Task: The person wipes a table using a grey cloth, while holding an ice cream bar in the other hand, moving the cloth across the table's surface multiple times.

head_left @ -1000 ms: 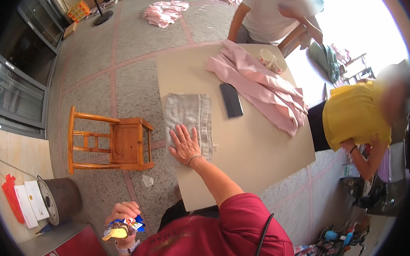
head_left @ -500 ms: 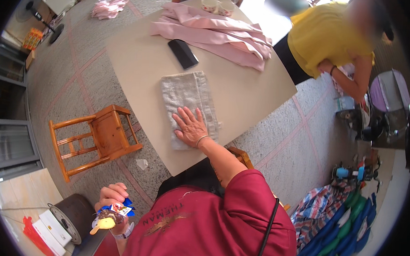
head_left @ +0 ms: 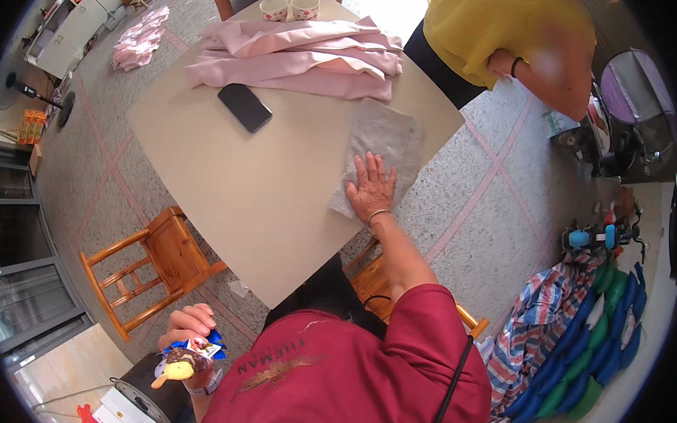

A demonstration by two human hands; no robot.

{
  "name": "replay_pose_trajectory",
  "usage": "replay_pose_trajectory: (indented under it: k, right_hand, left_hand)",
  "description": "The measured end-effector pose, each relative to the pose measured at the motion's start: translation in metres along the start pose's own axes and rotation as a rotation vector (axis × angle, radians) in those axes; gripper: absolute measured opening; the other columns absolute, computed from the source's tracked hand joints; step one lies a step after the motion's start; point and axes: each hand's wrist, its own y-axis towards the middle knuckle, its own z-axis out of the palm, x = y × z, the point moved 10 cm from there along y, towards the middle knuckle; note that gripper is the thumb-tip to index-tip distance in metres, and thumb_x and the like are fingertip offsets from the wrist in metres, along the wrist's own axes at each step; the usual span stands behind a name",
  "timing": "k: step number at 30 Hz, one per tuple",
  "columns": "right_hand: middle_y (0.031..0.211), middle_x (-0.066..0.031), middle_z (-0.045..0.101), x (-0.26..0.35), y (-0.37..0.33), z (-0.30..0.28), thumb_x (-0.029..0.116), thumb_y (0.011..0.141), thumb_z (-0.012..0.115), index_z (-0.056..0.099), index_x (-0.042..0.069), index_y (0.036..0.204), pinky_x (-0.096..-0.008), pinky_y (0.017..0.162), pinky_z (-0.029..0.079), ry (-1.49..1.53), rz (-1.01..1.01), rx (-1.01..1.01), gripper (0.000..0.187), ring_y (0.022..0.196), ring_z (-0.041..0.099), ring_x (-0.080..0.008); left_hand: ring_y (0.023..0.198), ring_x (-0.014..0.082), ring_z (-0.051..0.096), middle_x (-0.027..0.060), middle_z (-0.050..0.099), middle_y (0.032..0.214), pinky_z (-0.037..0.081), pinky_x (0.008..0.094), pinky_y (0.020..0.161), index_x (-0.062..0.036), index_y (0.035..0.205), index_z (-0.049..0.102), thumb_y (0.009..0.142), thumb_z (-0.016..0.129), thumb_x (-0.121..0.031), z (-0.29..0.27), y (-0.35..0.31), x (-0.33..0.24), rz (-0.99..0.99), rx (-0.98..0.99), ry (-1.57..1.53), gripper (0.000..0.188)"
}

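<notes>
My right hand (head_left: 372,189) lies flat with fingers spread on a folded grey cloth (head_left: 388,134), near the right edge of the beige table (head_left: 241,179). Part of the cloth reaches to that edge. Low at the left, my left hand (head_left: 188,325) is closed round a chocolate-coated ice cream bar (head_left: 179,367). Its yellow inside shows at the bitten end, and the stick pokes out. A blue and white wrapper (head_left: 213,346) is bunched between the fingers. A black phone (head_left: 244,108) lies on the table, left of the cloth.
Long pink fabric pieces (head_left: 301,56) lie across the far table, before two patterned cups (head_left: 305,7). A person in a yellow top (head_left: 509,29) is at the right; another stands beyond the table. A wooden chair (head_left: 174,250) stands left; striped sheeting (head_left: 541,322) lies at the right.
My right hand and the grey cloth have moved right across the table to its right edge. The head view has shifted too. My left hand keeps holding the ice cream bar.
</notes>
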Motion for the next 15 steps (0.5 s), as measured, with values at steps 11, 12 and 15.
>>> replay_pose_trajectory:
  k: [11,12,15]
  right_hand:
    - [0.163,-0.0032,0.031,-0.079,0.063,0.013,0.05,0.09,0.057,0.039,0.024,0.153,-0.0617,0.122,0.008,-0.012,0.187,-0.02,0.071,0.153,0.021,-0.0241]
    - [0.163,-0.0032,0.031,-0.084,0.069,0.016,0.05,0.09,0.057,0.04,0.024,0.153,-0.0619,0.122,0.008,-0.028,0.188,-0.042,0.07,0.153,0.021,-0.0243]
    - [0.162,-0.0033,0.032,-0.091,0.084,0.01,0.05,0.09,0.056,0.041,0.023,0.152,-0.062,0.121,0.009,-0.063,0.19,-0.066,0.069,0.152,0.022,-0.0252]
  left_hand:
    - [0.083,0.0265,0.066,0.0111,0.064,0.087,0.05,0.0439,0.081,-0.0032,0.083,0.067,0.091,0.074,-0.029,0.04,0.057,0.025,-0.049,0.07,-0.013,0.028]
    - [0.083,0.0268,0.066,0.0114,0.065,0.087,0.05,0.0442,0.082,-0.0028,0.083,0.067,0.09,0.075,-0.028,0.043,0.062,0.028,-0.06,0.078,-0.008,0.027]
    - [0.084,0.0274,0.066,0.0119,0.065,0.088,0.05,0.0453,0.083,-0.0019,0.083,0.067,0.09,0.075,-0.026,0.047,0.069,0.027,-0.038,0.093,0.014,0.026]
